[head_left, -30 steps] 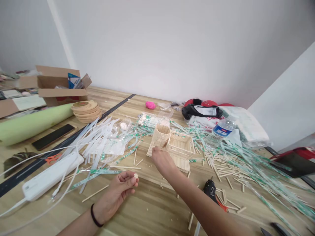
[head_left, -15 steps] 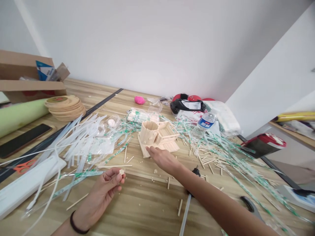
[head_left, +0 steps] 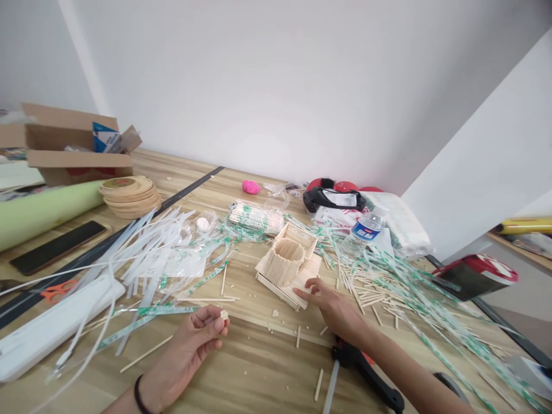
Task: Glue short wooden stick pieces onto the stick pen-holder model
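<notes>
My left hand [head_left: 190, 348] pinches a small, pale flower-shaped cluster of wood slices [head_left: 224, 315] between thumb and fingertips, above the table. Further forward, my right hand [head_left: 336, 307] has its thumb and fingers on the near right part of the base of a stick model [head_left: 287, 261]. A round tub and an open-topped box, both built of thin wooden sticks, stand on that flat base. Under my right forearm lies a black glue gun [head_left: 366, 374], partly hidden, with a clear glue stick [head_left: 331, 388] poking out.
Loose wooden sticks [head_left: 371, 296] and green-printed plastic wrappers [head_left: 431, 322] cover the right side. A water bottle [head_left: 365, 230] stands behind them. To the left are plastic strips [head_left: 150, 253], orange scissors [head_left: 59, 291], a phone [head_left: 62, 247] and a cardboard box [head_left: 80, 164].
The stick model has turned and come nearer, its tub now in front of the box. My right hand has shifted to the base's right side. My left hand still holds the flower-shaped piece.
</notes>
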Motion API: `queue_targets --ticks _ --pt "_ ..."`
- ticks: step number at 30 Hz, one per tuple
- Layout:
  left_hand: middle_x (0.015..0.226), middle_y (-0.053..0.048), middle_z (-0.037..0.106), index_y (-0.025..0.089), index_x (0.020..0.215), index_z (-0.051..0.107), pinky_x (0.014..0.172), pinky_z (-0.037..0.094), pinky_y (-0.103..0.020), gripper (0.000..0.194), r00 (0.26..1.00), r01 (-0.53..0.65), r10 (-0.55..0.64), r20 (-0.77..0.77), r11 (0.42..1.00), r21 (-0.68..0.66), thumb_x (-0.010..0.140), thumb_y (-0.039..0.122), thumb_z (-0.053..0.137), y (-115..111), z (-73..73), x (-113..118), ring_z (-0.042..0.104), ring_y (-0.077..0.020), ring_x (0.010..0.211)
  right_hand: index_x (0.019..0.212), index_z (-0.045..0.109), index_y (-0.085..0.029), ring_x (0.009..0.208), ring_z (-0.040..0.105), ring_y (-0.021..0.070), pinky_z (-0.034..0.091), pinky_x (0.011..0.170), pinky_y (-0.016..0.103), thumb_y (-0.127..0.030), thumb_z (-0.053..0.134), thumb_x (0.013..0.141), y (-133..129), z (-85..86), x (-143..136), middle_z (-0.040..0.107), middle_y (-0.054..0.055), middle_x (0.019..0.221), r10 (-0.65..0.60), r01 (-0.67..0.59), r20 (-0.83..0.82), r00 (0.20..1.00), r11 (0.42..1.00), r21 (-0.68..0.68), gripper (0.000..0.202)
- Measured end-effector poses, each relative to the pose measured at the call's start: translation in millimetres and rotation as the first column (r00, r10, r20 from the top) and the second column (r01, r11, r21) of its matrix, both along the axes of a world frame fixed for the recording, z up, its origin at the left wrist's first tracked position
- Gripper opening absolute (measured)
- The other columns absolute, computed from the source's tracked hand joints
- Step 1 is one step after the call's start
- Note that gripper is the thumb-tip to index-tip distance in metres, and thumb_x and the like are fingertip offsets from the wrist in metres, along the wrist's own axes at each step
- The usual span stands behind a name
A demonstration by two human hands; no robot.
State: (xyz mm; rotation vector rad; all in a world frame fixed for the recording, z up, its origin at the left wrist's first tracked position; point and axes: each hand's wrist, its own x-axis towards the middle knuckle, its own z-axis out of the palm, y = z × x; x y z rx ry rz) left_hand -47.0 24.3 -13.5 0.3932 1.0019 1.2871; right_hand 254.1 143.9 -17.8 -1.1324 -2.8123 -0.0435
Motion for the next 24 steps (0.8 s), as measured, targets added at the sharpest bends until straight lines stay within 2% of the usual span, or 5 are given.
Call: queue_targets --ticks 5,9,15,20,24 --pt "0.066 0.003 0.068 0.017 0.071 0.071 0.050 0.055 -0.012 0.032 1.000 -0.022 0.022 0.019 1.000 -0.021 0.046 0.024 0.090 -2 2.9 2 0.063 -0.0082 0.059 0.130 0.050 -0.031 0.107 0.057 0.0192 0.048 0.089 0.035 0.006 0.033 0.071 -14 6.3 18 0.049 0.010 0.127 0.006 -0.021 -0.094 0.996 0.986 -0.168 0.071" --pt "0.067 0.002 0.068 0.016 0.072 0.070 0.050 0.054 -0.012 0.030 0.999 0.012 -0.012 0.038 1.000 0.004 0.050 0.024 0.089 -3 2.7 1 0.063 -0.0080 0.059 0.126 0.054 -0.029 0.120 0.049 0.0242 0.042 0.099 0.042 -0.001 0.041 0.072 -24 8.2 25 0.047 0.009 0.132 -0.068 0.026 -0.154 0.986 0.965 -0.261 0.062" --pt "0.067 0.002 0.067 0.016 0.073 0.069 0.051 0.052 -0.011 0.024 0.996 0.066 -0.068 0.049 0.997 0.046 0.057 0.022 0.087 -6 4.0 0 0.061 -0.0067 0.059 0.121 0.057 -0.032 0.119 0.050 0.0256 0.043 0.099 0.044 -0.025 0.047 0.086 -14 6.0 20 0.048 0.006 0.133 -0.146 0.075 -0.237 0.960 0.955 -0.286 0.037" --pt "0.067 0.002 0.067 0.017 0.073 0.070 0.051 0.050 -0.012 0.026 0.998 0.064 -0.065 0.017 0.996 0.054 0.055 0.024 0.087 -7 8.3 1 0.061 -0.0074 0.061 0.115 0.059 -0.030 0.117 0.052 0.0243 0.044 0.097 0.043 -0.023 0.046 0.086 -2 1.3 13 0.051 0.006 0.130 -0.143 0.066 -0.255 0.956 0.955 -0.290 0.032" --pt "0.064 0.001 0.068 0.016 0.072 0.070 0.051 0.049 -0.014 0.022 0.988 0.086 -0.071 -0.134 0.991 0.106 0.058 0.025 0.085 -2 4.9 1 0.060 -0.0087 0.059 0.113 0.060 -0.029 0.117 0.052 0.0237 0.043 0.097 0.043 -0.021 0.047 0.085 1 1.0 10 0.052 0.006 0.129 -0.148 0.067 -0.263 0.953 0.954 -0.292 0.032"
